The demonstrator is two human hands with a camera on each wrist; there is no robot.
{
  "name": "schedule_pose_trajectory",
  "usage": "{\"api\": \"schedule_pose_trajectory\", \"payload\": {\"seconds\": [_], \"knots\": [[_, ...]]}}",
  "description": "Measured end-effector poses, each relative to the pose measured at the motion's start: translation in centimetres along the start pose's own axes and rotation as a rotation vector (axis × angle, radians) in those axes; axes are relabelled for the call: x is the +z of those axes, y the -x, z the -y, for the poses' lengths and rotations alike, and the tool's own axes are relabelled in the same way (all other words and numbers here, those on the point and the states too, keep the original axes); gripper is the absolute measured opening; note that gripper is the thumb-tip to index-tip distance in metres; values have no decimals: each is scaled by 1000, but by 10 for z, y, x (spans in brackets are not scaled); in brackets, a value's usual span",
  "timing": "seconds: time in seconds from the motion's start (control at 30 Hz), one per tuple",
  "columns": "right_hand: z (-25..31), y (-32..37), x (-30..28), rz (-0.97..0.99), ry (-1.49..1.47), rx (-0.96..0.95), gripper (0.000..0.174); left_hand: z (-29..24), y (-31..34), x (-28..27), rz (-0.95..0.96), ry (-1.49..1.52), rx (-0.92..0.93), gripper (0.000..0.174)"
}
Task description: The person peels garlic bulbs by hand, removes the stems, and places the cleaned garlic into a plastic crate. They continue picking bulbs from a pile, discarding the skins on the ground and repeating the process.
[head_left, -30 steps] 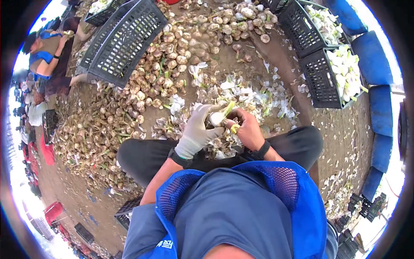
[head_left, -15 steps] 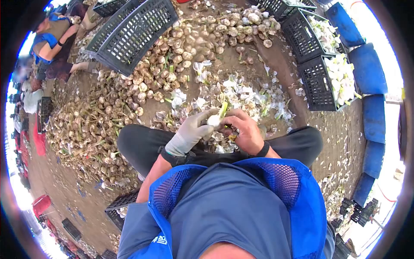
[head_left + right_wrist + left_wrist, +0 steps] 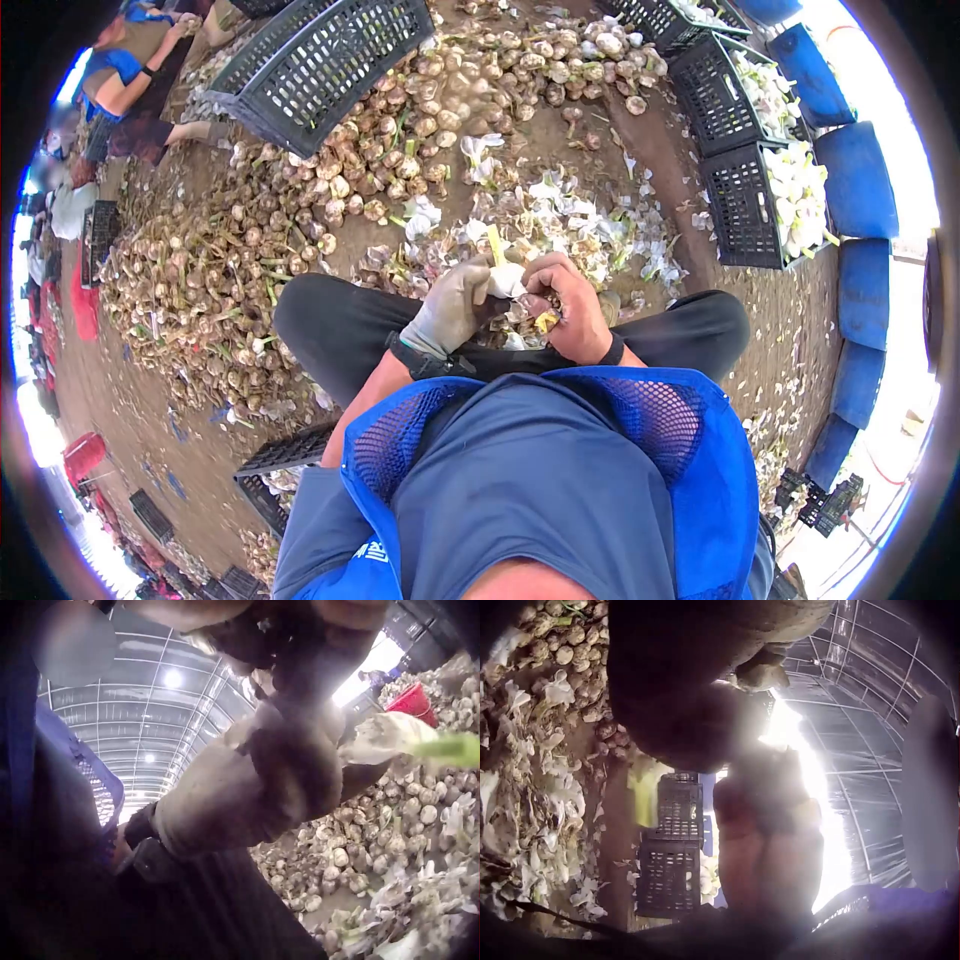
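In the head view a white garlic bulb (image 3: 508,280) with a pale green stem (image 3: 495,244) pointing up and forward is between the two hands. The gloved left hand (image 3: 452,305) grips its left side with curled fingers. My bare right hand (image 3: 574,308) pinches at its right side, a small yellow thing (image 3: 546,321) showing by the fingers. The right wrist view shows the bulb (image 3: 386,738) and its green stem (image 3: 450,751) beyond the gloved hand (image 3: 247,784). In the left wrist view the hands are dark, and the stem (image 3: 646,796) hangs below the glove.
Peelings (image 3: 560,215) lie in front of the hands. A large heap of unpeeled garlic (image 3: 200,280) spreads left. An empty-looking black crate (image 3: 330,75) stands front left; a crate of white bulbs (image 3: 740,210) stands right. Another person (image 3: 120,80) sits far left.
The bulb's stem has swung from leaning right to nearly upright, leaning slightly left. My left hand has turned, its fingers more curled. The view has shifted a little.
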State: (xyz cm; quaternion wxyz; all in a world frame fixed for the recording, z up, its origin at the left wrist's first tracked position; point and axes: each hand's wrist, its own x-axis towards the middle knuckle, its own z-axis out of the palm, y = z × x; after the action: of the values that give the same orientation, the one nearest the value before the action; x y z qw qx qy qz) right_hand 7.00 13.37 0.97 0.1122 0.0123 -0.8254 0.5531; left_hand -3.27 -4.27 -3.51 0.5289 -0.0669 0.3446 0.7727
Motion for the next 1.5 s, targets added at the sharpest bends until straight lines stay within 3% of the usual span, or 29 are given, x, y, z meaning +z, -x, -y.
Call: {"api": "schedule_pose_trajectory", "payload": {"seconds": [0.07, 0.1, 0.17, 0.3, 0.47, 0.53, 0.57, 0.6, 0.67, 0.73, 0.83, 1.03, 1.1, 1.17, 1.2, 1.27, 1.3, 1.33, 1.4, 1.43, 1.47, 1.5], "knots": [[5, -1, 1, -4, -121, 47, 10, 4, -2, 12, -53, 61, -30, 43], [3, 1, 3, -3, -120, 47, 10, 4, -1, 15, -69, -67, -18, 44], [-3, 7, 8, -88, -575, 416, 6, 4, 2, 13, -78, -164, -27, 43], [-6, 7, -6, -112, -802, 501, 4, 5, -1, 4, -26, 34, -115, 37], [0, 8, -16, -194, -1153, 500, 7, 4, 0, -1, 25, 139, -103, 41], [0, 5, -28, -180, -1325, 326, 6, 4, -3, -5, 1, 169, -101, 44], [-6, 3, -39, -114, -1462, 328, 17, 3, -3, -7, 49, 243, -59, 47], [-8, 0, -41, -114, -1461, 328, 17, 2, -3, -7, 99, 316, -17, 50], [-9, -3, -44, -49, 185, 296, 32, 2, -2, -3, 133, 387, -3, 54], [1, -3, -37, -46, 174, 249, 31, 0, -4, 8, 105, 398, 117, 55], [22, -8, -10, -6, 126, 121, 25, 7, -6, -6, 147, 323, 88, 57], [12, -10, 7, 112, 123, 76, 14, 9, -9, -7, 216, 367, 98, 53], [21, -13, 3, 182, 187, 42, 11, 4, -6, 3, -44, 94, 87, 46], [31, -8, -3, 405, -165, 114, 2, 8, -10, 6, 30, 264, 117, 43], [30, -5, -7, 404, -168, 118, 2, 8, -10, 8, 105, 437, 145, 40], [27, -1, -18, 499, -563, 248, 10, 0, -11, 9, 46, 575, 83, 38], [19, 2, -15, 372, -677, 305, 8, -2, -12, 10, 38, 564, 73, 38], [12, 3, -12, 202, -519, 300, 9, -3, -12, 11, 31, 552, 61, 38], [13, 3, -14, 60, -112, 295, 14, 1, -14, 12, 20, 439, 92, 38], [18, -1, -9, 55, -112, 299, 14, 5, -13, 10, 44, 341, 145, 36], [23, -5, -2, 29, -20, 152, 19, 9, -13, 7, 68, 243, 195, 36], [25, -8, 3, 3, 74, 3, 23, 24, -22, -11, -88, -422, 316, 40]]}}
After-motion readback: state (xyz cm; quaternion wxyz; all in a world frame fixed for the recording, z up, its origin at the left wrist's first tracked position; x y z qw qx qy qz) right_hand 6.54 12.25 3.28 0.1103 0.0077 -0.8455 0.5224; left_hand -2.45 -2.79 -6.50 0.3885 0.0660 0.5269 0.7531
